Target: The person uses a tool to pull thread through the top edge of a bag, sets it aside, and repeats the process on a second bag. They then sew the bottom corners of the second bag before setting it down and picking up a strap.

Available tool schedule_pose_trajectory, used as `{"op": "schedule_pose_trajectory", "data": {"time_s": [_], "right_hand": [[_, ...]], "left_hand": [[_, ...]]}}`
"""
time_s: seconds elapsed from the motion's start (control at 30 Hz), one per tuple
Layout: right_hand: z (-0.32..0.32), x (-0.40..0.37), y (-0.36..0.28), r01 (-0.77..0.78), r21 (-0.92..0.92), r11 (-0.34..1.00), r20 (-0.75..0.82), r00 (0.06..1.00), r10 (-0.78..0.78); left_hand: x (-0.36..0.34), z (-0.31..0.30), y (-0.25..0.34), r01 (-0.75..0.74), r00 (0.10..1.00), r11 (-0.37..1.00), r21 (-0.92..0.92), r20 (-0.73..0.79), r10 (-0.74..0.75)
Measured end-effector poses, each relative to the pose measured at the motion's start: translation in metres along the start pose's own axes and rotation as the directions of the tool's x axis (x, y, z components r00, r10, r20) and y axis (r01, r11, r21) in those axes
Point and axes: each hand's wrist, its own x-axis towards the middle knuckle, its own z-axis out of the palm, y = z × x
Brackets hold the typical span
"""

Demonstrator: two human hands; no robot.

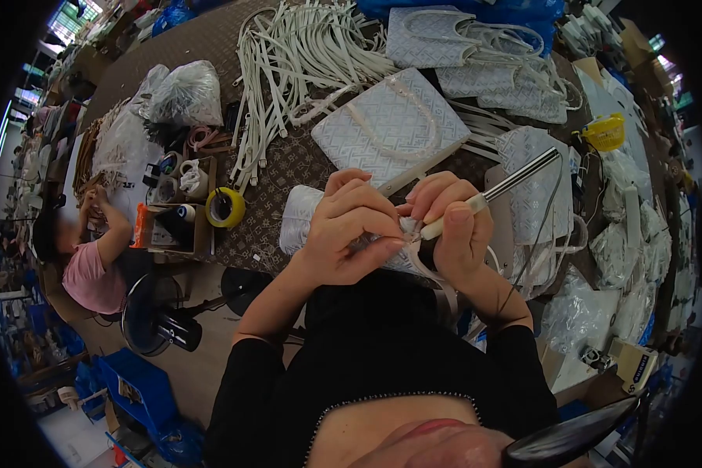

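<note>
Brown patterned worktop [179, 58] in a crowded room [203, 366], bearing heaped pale straps [312, 58] and, nearer me, a pale bag [386, 113]. My right hand [462, 234] grips a slim tool [508, 184]; my left hand [347, 230] pinches a whitish piece [408, 226] beside its end. I seem to be working the piece, which calls for steadiness.

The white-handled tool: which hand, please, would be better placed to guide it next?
Probably the right hand: it grips the white-handled tool, while the left hand pinches a pale piece near its end.
</note>
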Motion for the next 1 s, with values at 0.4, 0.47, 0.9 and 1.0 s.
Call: {"op": "schedule_pose_trajectory", "data": {"time_s": [0.4,0.47,0.9,1.0], "right_hand": [[0.0003,0.0007,-0.0019,0.001,-0.073,0.997,-0.005,1.0,-0.001],[-0.0004,0.0011,-0.0016,0.009,-0.076,0.997,0.01,1.0,-0.008],[0.0007,0.0025,-0.0009,0.036,-0.076,0.996,0.009,0.999,-0.036],[0.0013,0.003,-0.0016,0.037,-0.084,0.996,0.007,0.999,-0.036]], "left_hand": [[0.0,0.0031,-0.0021,-0.033,0.999,0.996,0.083,0.013,0.032],[-0.0007,0.0035,-0.0027,-0.034,0.999,0.996,0.087,0.011,0.034],[-0.0008,0.0039,-0.0034,-0.049,0.999,0.994,0.098,-0.006,0.05],[-0.0007,0.0036,-0.0035,-0.05,0.999,0.994,0.1,-0.005,0.051]]}}
